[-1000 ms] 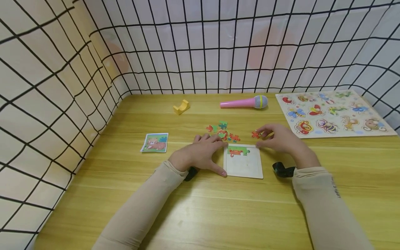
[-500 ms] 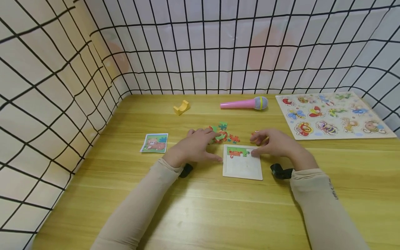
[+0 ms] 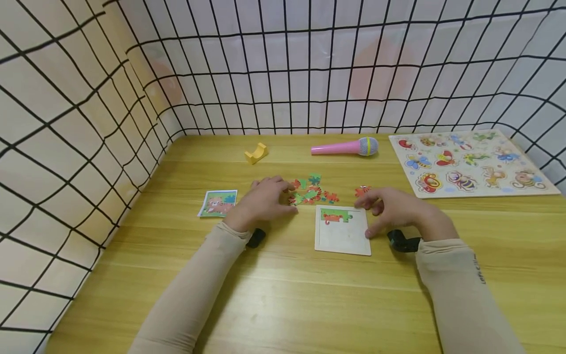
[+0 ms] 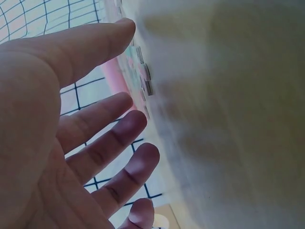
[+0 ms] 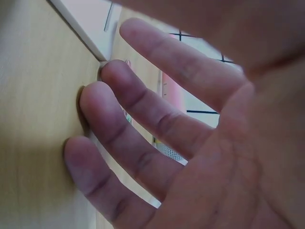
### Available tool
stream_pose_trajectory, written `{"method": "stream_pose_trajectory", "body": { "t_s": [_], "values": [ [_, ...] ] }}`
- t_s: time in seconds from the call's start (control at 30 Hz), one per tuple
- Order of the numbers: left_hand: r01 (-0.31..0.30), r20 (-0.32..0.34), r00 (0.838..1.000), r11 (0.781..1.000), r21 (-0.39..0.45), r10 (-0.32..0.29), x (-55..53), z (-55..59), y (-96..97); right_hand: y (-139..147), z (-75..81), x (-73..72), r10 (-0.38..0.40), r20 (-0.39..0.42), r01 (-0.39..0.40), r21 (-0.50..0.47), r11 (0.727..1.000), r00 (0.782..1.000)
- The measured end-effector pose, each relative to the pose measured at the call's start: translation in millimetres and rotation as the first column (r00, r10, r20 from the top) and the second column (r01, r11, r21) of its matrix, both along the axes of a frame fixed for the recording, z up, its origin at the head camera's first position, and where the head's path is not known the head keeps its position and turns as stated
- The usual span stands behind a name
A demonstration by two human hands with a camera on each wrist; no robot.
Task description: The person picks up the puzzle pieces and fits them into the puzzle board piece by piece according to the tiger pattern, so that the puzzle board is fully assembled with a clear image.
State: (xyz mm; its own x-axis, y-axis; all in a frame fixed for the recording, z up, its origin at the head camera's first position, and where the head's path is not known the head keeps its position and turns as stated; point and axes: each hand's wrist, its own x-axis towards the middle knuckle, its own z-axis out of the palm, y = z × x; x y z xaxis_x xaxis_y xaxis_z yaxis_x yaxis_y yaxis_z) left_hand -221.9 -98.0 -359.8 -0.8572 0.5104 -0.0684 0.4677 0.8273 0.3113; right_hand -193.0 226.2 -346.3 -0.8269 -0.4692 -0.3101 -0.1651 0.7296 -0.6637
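A square white puzzle board (image 3: 342, 238) lies before me, a few joined green and orange pieces (image 3: 336, 215) along its top edge. My right hand (image 3: 404, 210) is at the board's upper right corner, thumb by the right side and fingers bent at the top. In the right wrist view, fingertips rest on the table beside the board's corner (image 5: 88, 24), and no piece shows in the hand. My left hand (image 3: 264, 200) hovers with spread, relaxed fingers, left of several loose puzzle pieces (image 3: 311, 192); in its wrist view it holds nothing. An orange animal-face piece (image 3: 363, 191) lies above the board.
A tiger picture card (image 3: 216, 203) lies by the left wrist. Farther back are a yellow curved block (image 3: 256, 153) and a pink toy microphone (image 3: 342, 147). At the right lies a large insect board (image 3: 477, 164). Black netting (image 3: 287, 71) borders the table.
My left hand has left the board's edge and moved left, baring the loose pieces. My right hand has come down from the face piece to the board's upper right corner; that piece stays on the table.
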Motion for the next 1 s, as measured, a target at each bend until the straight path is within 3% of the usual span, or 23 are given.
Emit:
{"method": "stream_pose_trajectory", "body": {
  "t_s": [0.63,0.77,0.9,1.0],
  "values": [
    [0.019,-0.001,1.0,1.0,-0.003,-0.019,-0.5,-3.5,2.4,-6.6,-3.1,2.3,-0.001,-0.025,0.002,0.046,0.999,1.0],
    [0.04,-0.007,0.999,0.999,0.004,-0.04,-10.6,0.5,8.7,-6.4,-2.9,2.0,-0.006,-0.019,0.006,0.039,0.999,1.0],
    [0.044,0.019,0.999,0.998,0.045,-0.045,-29.4,5.4,20.2,-3.7,-3.6,0.9,-0.012,-0.007,0.012,0.024,1.0,1.0],
    [0.024,0.032,0.999,0.999,0.032,-0.025,-43.4,5.8,27.9,-3.3,-5.3,0.5,-0.011,0.0,0.011,0.014,1.0,1.0]
  ]
}}
